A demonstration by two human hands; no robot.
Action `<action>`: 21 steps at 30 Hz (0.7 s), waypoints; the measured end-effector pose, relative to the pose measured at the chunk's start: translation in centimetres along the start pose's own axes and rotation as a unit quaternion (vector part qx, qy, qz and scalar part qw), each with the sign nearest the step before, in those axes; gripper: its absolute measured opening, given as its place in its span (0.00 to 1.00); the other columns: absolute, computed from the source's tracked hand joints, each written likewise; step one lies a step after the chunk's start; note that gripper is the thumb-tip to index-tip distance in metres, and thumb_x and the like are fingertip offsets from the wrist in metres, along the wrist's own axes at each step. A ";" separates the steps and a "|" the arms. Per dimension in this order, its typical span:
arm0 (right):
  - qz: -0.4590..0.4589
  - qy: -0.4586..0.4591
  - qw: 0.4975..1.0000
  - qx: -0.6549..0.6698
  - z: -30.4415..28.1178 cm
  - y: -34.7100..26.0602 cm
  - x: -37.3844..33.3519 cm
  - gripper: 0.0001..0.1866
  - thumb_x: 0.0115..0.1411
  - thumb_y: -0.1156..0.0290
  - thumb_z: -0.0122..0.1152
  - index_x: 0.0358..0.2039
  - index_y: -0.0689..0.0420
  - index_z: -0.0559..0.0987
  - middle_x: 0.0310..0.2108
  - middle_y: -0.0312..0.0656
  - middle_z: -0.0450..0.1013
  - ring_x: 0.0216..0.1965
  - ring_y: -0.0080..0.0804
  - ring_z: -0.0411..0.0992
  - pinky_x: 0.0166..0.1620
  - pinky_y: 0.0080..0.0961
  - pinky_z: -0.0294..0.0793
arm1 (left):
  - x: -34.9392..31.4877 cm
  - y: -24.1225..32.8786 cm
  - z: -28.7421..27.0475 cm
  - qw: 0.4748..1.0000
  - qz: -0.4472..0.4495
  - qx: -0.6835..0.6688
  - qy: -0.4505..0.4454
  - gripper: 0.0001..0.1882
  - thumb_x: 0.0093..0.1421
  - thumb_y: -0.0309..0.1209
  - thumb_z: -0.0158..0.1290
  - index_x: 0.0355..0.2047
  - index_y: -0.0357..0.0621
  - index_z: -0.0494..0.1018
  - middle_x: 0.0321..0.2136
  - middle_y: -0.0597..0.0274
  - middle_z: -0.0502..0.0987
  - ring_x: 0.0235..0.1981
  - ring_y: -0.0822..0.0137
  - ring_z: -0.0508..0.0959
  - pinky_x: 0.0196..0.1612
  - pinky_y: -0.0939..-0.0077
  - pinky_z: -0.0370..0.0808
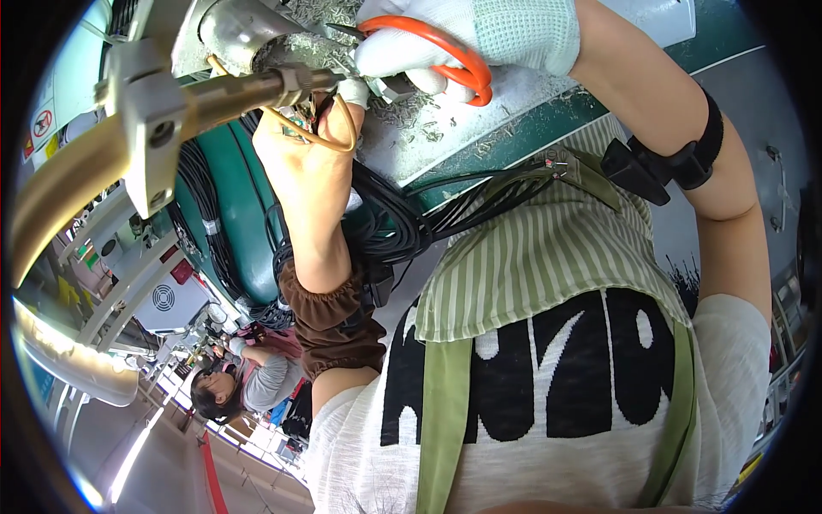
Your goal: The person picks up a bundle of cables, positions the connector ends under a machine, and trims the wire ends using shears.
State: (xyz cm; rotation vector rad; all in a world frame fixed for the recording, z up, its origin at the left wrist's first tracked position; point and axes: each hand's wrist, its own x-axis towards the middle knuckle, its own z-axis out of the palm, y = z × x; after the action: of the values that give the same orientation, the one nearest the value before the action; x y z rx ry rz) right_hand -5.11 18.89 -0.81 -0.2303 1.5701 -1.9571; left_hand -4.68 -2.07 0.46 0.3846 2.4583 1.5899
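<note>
My right hand [428, 47], in a white glove with a pale green knit cuff, is closed around the orange-red handles [476, 68] of a pair of scissors. A dark pointed tip sticks out to the left past the glove. My left hand [312, 158] is close beside it, fingers bent and one fingertip white-covered. A tan wire loop [344, 128] and a small greenish part [300, 124] are at its fingers. What the fingers hold is partly hidden behind a brass-coloured tube [227, 101] with a knurled fitting that passes in front.
Small metal-like clippings [411, 120] litter the white work surface. A shiny metal cylinder [244, 34] stands at the far left. Bundles of black cable [385, 210] hang along the green table edge. A clamp block [145, 128] holds the tube. Another person [248, 377] works at lower left.
</note>
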 end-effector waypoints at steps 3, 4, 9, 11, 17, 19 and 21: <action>0.005 0.016 1.000 -0.009 0.2 -0.1 0.3 0.13 0.57 0.69 0.57 0.19 0.63 0.75 0.11 0.41 0.67 0.10 0.26 0.65 0.12 0.23 0.60 | 0.2 -0.4 -0.6 0.999 -0.037 -0.028 -0.013 0.05 0.56 0.25 0.54 0.29 0.36 0.70 0.20 0.67 0.72 0.21 0.79 0.70 0.25 0.86 0.68; 0.003 0.018 1.000 -0.010 0.3 -0.3 0.2 0.13 0.57 0.69 0.57 0.19 0.63 0.75 0.11 0.41 0.67 0.10 0.26 0.65 0.12 0.23 0.60 | 0.5 -0.7 -1.0 0.996 -0.072 -0.044 -0.028 0.07 0.56 0.27 0.55 0.30 0.36 0.70 0.21 0.67 0.72 0.20 0.78 0.70 0.25 0.85 0.68; 0.013 0.047 0.999 -0.004 0.5 -0.4 -0.2 0.12 0.58 0.67 0.58 0.24 0.63 0.76 0.12 0.41 0.67 0.10 0.27 0.67 0.13 0.25 0.63 | 1.1 -2.7 -3.2 0.939 -0.108 -0.288 -0.151 0.13 0.58 0.32 0.57 0.37 0.37 0.68 0.22 0.65 0.70 0.17 0.76 0.67 0.19 0.85 0.65; 0.007 0.062 0.997 -0.038 0.4 0.0 -0.2 0.12 0.58 0.66 0.58 0.26 0.63 0.75 0.12 0.42 0.68 0.10 0.27 0.67 0.13 0.25 0.64 | 0.4 -2.2 -2.0 0.953 -0.118 -0.269 -0.076 0.14 0.60 0.33 0.55 0.39 0.37 0.67 0.22 0.65 0.69 0.16 0.76 0.67 0.19 0.85 0.64; -0.163 0.177 0.880 -0.408 0.5 1.1 -7.0 0.10 0.57 0.67 0.56 0.27 0.62 0.74 0.14 0.42 0.67 0.15 0.31 0.70 0.19 0.27 0.66 | -4.7 -1.4 -2.4 0.929 -0.120 -0.340 0.088 0.18 0.66 0.38 0.44 0.49 0.36 0.62 0.23 0.59 0.71 0.16 0.75 0.68 0.20 0.84 0.66; -0.176 0.243 0.797 -0.524 2.8 0.5 -8.4 0.09 0.57 0.67 0.56 0.27 0.61 0.74 0.14 0.42 0.68 0.16 0.33 0.70 0.20 0.28 0.66 | -6.2 -1.1 -2.7 0.909 -0.122 -0.399 0.008 0.20 0.67 0.39 0.43 0.51 0.36 0.61 0.26 0.57 0.72 0.16 0.75 0.68 0.22 0.83 0.66; -0.051 0.301 0.780 -0.546 4.5 -0.7 -8.7 0.10 0.53 0.66 0.58 0.30 0.61 0.75 0.16 0.45 0.68 0.18 0.39 0.71 0.23 0.31 0.68 | -7.1 -0.6 -2.6 0.838 -0.121 -0.504 -0.172 0.24 0.67 0.42 0.41 0.54 0.35 0.59 0.30 0.53 0.75 0.17 0.74 0.69 0.24 0.81 0.68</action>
State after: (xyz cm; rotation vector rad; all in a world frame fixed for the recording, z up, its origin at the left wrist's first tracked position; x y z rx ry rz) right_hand 3.85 20.09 3.12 -0.1361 3.0474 -0.9405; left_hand 1.22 -6.78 1.11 0.1372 1.0958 2.1558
